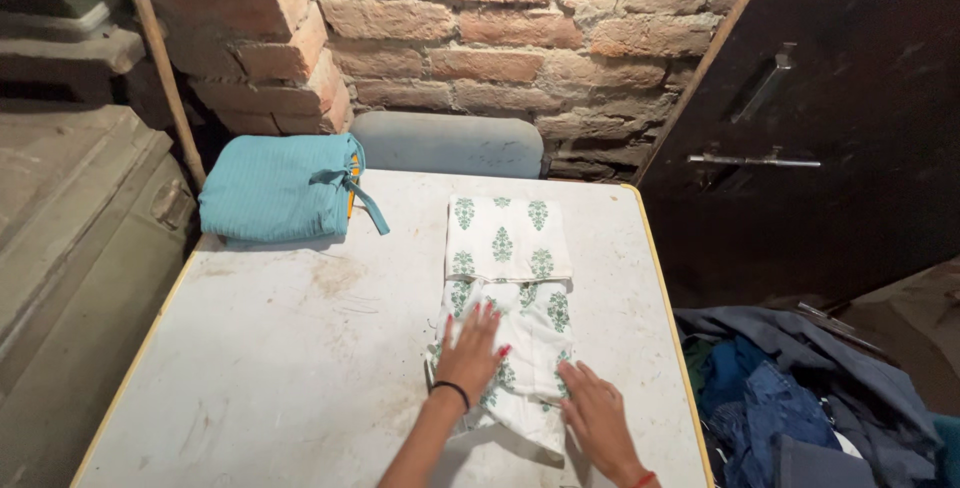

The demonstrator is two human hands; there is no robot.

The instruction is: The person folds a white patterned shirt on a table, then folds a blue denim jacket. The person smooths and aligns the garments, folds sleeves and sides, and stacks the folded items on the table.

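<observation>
**A:** Starting big: white table (300, 348) filling the middle of the frame, scuffed and stained. Heaped at lower right, off the table's edge, a pile of blue clothes (800, 398), loose and rumpled, nothing folded there.

**B:** And on the table top?

**A:** At its upper left, a teal garment (275, 188), folded square, tie hanging over the right side. Looks finished and set aside. Centre right, a white garment with green print (505, 248): upper half lying flat and neat, lower half bunched and creased towards the bottom of the frame. Roughly part-way folded, judging by that.

**B:** Hands?

**A:** Left hand (472, 353) flat on the crumpled lower half, fingers spread, pressing down, clasping nothing. Right hand (595, 413) just beside, lower right of the cloth, palm down on its edge, fingers likewise stretched out, gripping nothing.

**B:** So one piece done, one in hand, a pile waiting?

**A:** Reads that way from the lie of things.

**B:** Any containers?

**A:** None on the table. At far left, a grey metal trunk (70, 228), lid down, contents hidden. Under the blue pile, no basket or box to be made out.
</observation>
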